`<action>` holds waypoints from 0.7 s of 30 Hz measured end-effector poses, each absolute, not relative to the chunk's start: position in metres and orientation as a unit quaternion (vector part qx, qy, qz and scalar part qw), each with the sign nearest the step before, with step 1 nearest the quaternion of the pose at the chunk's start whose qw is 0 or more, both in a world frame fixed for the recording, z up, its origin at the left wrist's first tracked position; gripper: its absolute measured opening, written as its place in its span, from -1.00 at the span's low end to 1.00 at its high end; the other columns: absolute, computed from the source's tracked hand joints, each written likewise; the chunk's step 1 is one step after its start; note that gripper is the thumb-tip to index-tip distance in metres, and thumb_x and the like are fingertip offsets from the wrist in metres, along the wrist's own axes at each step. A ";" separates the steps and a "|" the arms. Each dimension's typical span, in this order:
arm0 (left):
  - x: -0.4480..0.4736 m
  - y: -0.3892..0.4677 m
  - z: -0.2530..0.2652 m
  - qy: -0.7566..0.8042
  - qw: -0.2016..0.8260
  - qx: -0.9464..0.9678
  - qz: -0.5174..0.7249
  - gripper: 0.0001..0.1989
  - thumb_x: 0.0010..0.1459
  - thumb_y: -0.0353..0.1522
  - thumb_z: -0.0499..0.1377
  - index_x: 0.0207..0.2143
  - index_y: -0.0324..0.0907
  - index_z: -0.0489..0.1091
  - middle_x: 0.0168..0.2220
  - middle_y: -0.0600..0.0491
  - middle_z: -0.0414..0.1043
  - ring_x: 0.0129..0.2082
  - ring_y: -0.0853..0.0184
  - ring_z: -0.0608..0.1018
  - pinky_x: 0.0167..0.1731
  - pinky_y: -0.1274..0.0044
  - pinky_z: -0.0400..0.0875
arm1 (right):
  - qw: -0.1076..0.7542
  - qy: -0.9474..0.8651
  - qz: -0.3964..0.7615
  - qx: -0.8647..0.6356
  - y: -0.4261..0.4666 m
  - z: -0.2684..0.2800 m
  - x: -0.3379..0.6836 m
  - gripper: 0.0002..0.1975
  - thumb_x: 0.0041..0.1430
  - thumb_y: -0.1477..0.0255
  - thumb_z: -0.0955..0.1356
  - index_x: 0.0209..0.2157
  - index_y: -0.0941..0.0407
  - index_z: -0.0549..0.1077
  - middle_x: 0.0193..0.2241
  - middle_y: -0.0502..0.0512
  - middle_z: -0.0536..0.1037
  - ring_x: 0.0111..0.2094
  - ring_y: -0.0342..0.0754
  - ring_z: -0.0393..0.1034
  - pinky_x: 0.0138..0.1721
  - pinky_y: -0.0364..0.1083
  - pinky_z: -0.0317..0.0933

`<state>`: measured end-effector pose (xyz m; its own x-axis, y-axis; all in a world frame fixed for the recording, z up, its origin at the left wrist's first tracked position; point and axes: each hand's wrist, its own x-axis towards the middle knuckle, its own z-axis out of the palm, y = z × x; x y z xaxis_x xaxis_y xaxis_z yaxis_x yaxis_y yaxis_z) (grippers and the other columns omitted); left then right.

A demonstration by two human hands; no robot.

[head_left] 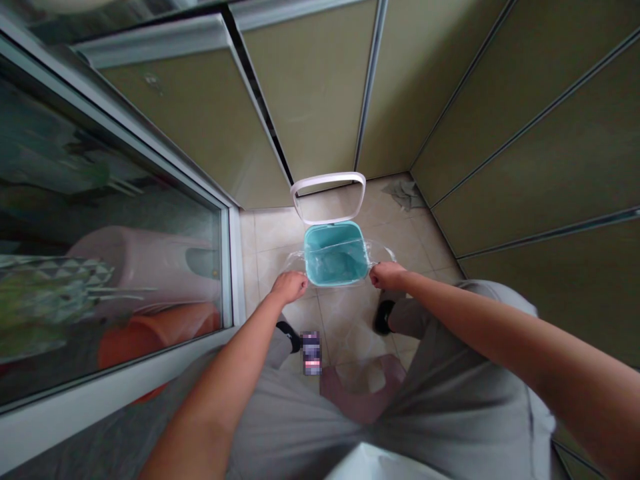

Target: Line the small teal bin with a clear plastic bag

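A small teal waste bin (334, 257) stands on the tiled floor ahead of me, its white ring frame (327, 180) tipped up behind it. A clear plastic bag liner (380, 252) is stretched over the bin's mouth. My left hand (289, 287) grips the liner at the bin's near left corner. My right hand (387, 275) grips it at the near right corner. Both arms reach forward from above my grey trousers.
A glass sliding door (125, 267) runs along the left, with pink and orange tubs behind it. Olive panelled walls (525, 133) close the back and right. A grey rag (406, 193) lies in the far corner. A small blurred packet (311, 352) lies between my feet.
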<state>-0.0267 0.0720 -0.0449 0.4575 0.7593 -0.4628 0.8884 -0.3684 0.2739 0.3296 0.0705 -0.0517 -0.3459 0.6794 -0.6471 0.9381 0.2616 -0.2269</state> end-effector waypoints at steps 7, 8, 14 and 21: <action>-0.023 0.072 -0.057 0.518 0.242 0.805 -0.156 -0.82 0.19 -0.39 0.18 -0.35 -0.05 0.61 -0.17 0.01 0.64 -0.14 0.21 0.61 -0.07 0.45 0.41 | 0.209 0.738 -0.300 0.568 0.089 -0.063 0.332 -0.88 0.09 0.50 0.47 -0.32 0.07 0.69 -0.18 0.23 0.67 -0.10 0.19 0.57 -0.06 0.01 0.38; -0.022 0.073 -0.059 0.521 0.236 0.805 -0.157 -0.81 0.20 -0.38 0.17 -0.34 -0.05 0.61 -0.16 0.01 0.64 -0.14 0.21 0.62 -0.09 0.46 0.41 | 0.209 0.737 -0.293 0.572 0.092 -0.064 0.332 -0.87 0.12 0.49 0.45 -0.30 0.07 0.69 -0.16 0.24 0.67 -0.10 0.19 0.57 -0.06 0.02 0.39; -0.026 0.085 -0.072 0.587 0.241 0.760 -0.140 -0.81 0.22 -0.36 0.19 -0.23 -0.02 0.63 -0.12 0.05 0.66 -0.13 0.24 0.63 -0.14 0.49 0.42 | 0.168 0.708 -0.276 0.628 0.107 -0.079 0.329 -0.77 0.27 0.40 0.38 -0.15 0.12 0.70 -0.05 0.29 0.65 -0.05 0.16 0.55 -0.03 -0.02 0.39; -0.049 0.105 -0.068 0.679 0.317 0.661 -0.032 -0.79 0.27 -0.23 0.19 -0.22 -0.09 0.60 -0.15 0.06 0.66 -0.16 0.30 0.61 -0.20 0.57 0.39 | 0.155 0.656 -0.314 0.669 0.130 -0.072 0.339 -0.68 0.16 0.45 0.50 -0.02 0.08 0.67 0.00 0.20 0.65 0.00 0.08 0.54 0.01 -0.10 0.35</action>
<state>-0.0493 0.1047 -0.0680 0.0745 0.8778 -0.4732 0.9183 0.1246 0.3758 0.3391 0.1301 -0.0722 -0.0568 0.7806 -0.6224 0.9746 -0.0920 -0.2043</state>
